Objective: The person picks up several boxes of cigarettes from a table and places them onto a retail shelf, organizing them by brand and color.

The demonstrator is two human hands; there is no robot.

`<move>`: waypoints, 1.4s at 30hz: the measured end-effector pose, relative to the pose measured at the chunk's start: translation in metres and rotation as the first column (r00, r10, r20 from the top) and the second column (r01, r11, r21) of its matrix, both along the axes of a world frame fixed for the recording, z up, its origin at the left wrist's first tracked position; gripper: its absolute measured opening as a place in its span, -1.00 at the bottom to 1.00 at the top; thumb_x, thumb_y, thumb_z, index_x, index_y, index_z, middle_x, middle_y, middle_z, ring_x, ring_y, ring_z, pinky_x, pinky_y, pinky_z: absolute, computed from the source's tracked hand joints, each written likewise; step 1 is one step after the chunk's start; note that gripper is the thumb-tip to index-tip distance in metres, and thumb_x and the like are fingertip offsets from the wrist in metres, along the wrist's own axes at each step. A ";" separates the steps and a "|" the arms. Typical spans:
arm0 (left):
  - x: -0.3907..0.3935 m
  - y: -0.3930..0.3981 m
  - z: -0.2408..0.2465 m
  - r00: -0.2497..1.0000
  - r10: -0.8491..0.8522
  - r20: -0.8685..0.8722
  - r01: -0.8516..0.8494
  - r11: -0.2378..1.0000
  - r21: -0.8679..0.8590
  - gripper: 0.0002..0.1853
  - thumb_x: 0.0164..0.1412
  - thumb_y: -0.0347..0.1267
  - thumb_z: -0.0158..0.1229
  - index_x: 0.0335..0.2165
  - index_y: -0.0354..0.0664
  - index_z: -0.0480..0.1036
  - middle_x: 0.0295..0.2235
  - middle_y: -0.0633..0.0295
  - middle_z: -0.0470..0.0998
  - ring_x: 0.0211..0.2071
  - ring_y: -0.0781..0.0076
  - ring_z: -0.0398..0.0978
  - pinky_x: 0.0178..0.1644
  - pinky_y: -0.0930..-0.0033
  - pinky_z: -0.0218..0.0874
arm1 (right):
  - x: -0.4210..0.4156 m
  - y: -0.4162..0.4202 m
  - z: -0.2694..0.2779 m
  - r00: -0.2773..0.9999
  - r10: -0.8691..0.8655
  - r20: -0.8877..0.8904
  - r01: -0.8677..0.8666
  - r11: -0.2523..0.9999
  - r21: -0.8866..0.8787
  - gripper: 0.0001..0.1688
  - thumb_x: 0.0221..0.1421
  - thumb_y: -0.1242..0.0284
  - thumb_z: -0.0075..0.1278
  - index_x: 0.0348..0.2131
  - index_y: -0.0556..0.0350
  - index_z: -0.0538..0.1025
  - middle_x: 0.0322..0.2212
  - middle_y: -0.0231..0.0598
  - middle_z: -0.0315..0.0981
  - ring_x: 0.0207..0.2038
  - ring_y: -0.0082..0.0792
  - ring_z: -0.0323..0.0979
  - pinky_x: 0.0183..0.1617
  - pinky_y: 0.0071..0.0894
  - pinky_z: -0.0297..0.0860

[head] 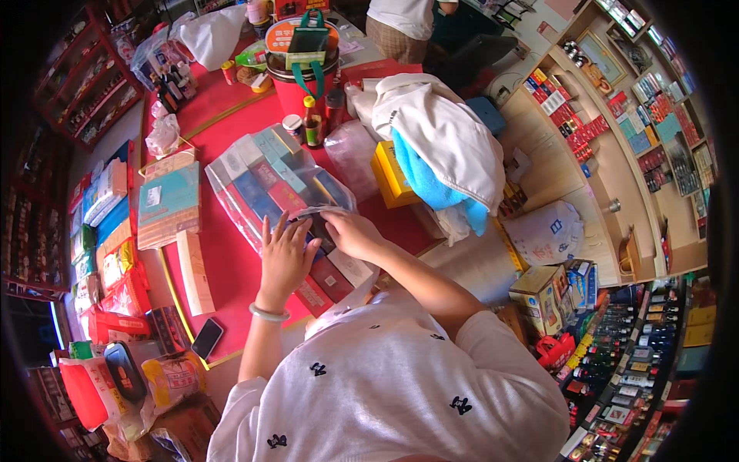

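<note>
A clear plastic bag (pixel 231 196) full of small cartons lies on the red tabletop (pixel 225 277) in front of me. Its gathered edge runs under my right hand (pixel 349 231), whose fingers are bent and pinch the plastic. My left hand (pixel 287 254), with a bangle at the wrist, rests with spread fingers on the bag's near side and grips nothing that I can see. Nearer to my body are a dark red carton (pixel 330 278) and a white carton (pixel 349 265); whether they lie inside the bag, I cannot tell.
Left of the bag are a teal flat box (pixel 170 199), a long wooden-coloured box (pixel 194 271) and a smartphone (pixel 208 338). Beyond it stand a sauce bottle (pixel 312 124) and a red bucket (pixel 288 92). A white garment (pixel 439 133) and yellow box (pixel 392 176) are at right. Another person (pixel 401 26) stands behind the table.
</note>
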State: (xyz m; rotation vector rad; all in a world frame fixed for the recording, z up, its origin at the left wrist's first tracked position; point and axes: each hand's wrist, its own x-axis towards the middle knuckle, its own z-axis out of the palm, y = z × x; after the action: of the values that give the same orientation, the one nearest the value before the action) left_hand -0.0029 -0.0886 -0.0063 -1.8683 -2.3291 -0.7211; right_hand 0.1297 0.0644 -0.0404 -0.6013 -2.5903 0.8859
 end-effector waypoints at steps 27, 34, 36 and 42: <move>-0.027 0.018 -0.025 1.000 -0.020 -0.012 0.021 1.000 0.021 -0.44 0.30 -0.25 0.07 0.19 -0.27 0.32 0.18 0.01 0.38 0.32 -0.07 0.17 0.40 -0.14 -0.11 | -0.056 -0.002 0.000 0.962 -0.201 0.182 0.069 0.830 0.554 -0.55 0.14 0.48 -0.08 0.02 0.25 0.40 -0.35 -0.05 0.55 -0.50 -0.25 0.60 -0.57 -0.28 0.45; -0.036 0.020 -0.039 0.996 -0.042 -0.082 0.045 0.999 0.030 -0.40 0.29 -0.21 0.11 0.17 -0.38 0.30 0.18 -0.12 0.36 0.31 -0.14 0.17 0.41 -0.14 -0.10 | -0.029 -0.007 -0.001 0.993 -0.116 0.023 0.101 0.934 0.342 -0.39 0.03 0.53 0.08 0.11 0.14 0.37 -0.11 -0.01 0.55 -0.33 -0.11 0.62 -0.41 -0.18 0.53; -0.040 0.020 -0.041 0.997 -0.033 -0.075 0.038 0.997 0.074 -0.39 0.27 -0.19 0.14 0.15 -0.40 0.31 0.17 -0.14 0.35 0.31 -0.16 0.17 0.40 -0.16 -0.09 | -0.012 -0.017 0.008 0.984 -0.131 -0.117 0.159 0.946 0.282 -0.42 0.01 0.54 0.10 0.08 0.08 0.42 -0.10 -0.11 0.56 -0.27 -0.10 0.61 -0.36 -0.17 0.53; -0.035 0.020 -0.023 0.999 -0.049 0.011 0.048 0.997 0.054 -0.29 0.15 -0.16 0.30 0.17 -0.32 0.33 0.17 -0.07 0.36 0.30 -0.20 0.16 0.38 -0.27 -0.13 | 0.043 -0.044 0.033 0.941 -0.094 -0.326 0.231 0.881 0.413 -0.53 -0.04 0.51 0.21 -0.06 -0.10 0.58 -0.10 -0.34 0.53 -0.40 -0.29 0.51 -0.35 -0.32 0.49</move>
State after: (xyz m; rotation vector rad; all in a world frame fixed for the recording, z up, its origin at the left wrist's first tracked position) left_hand -0.0380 -0.0683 -0.0298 -1.9089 -2.2552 -0.7949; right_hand 0.1723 0.0199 -0.0078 -0.4983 -2.3082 0.2758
